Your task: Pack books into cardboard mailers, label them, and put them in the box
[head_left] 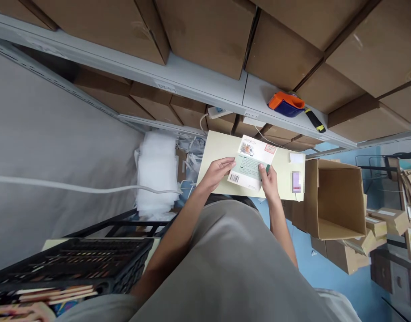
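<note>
A white and green book is held over the pale tabletop, its barcode and printed text facing up. My right hand grips its right edge, with the thumb on top of the cover and the other fingers underneath. At its left edge is my left hand, fingers drawn together and closed on the side of the book. The tabletop shows around the book. A device with a lit purple screen lies on its right part, close to a small white item.
A tape dispenser and a yellow-black cutter lie on the shelf ledge under cardboard boxes. An open carton stands at right. White packing sheets and a black crate are on the left. A white cable crosses there.
</note>
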### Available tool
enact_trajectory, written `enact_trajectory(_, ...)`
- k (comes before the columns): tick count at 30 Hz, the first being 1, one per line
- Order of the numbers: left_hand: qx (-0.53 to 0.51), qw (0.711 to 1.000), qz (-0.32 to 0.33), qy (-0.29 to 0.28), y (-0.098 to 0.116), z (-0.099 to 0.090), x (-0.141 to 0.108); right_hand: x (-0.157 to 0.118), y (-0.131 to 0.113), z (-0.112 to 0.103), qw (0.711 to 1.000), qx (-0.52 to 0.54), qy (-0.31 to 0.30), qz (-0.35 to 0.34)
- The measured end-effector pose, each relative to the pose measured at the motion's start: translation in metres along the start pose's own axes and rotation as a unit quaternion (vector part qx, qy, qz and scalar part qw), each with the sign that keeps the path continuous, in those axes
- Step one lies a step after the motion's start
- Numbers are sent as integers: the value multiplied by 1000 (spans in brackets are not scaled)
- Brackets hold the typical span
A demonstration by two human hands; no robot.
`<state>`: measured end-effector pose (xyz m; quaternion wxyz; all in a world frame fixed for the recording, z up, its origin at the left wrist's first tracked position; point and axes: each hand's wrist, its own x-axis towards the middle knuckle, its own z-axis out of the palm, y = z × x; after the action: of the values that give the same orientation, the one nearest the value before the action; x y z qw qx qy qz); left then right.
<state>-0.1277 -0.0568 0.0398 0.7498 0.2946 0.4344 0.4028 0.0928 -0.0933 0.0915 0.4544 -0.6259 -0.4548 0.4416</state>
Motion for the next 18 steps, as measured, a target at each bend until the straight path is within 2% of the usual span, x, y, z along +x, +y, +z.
enact_trajectory(3,-20,1000,3,24,-1,11,-5,6,-1,-10,1000,0,-30,-1)
enact_trajectory(8,-26,1000,12,-1,4,32,-12,10,-2,-25,997,7,-81,3)
enact_trajectory(10,-28,999,23,13,4,41,-14,14,1,-29,996,-13,-86,8)
enact_trajectory(12,-28,998,38,47,2,49,-14,20,7,-33,996,-52,-66,9)
enact_trajectory(16,-2,985,94,144,-10,68,-10,27,12,-35,988,-145,28,-42)
enact_trajectory(18,33,975,121,184,-17,81,-8,23,10,-30,991,-129,13,-42)
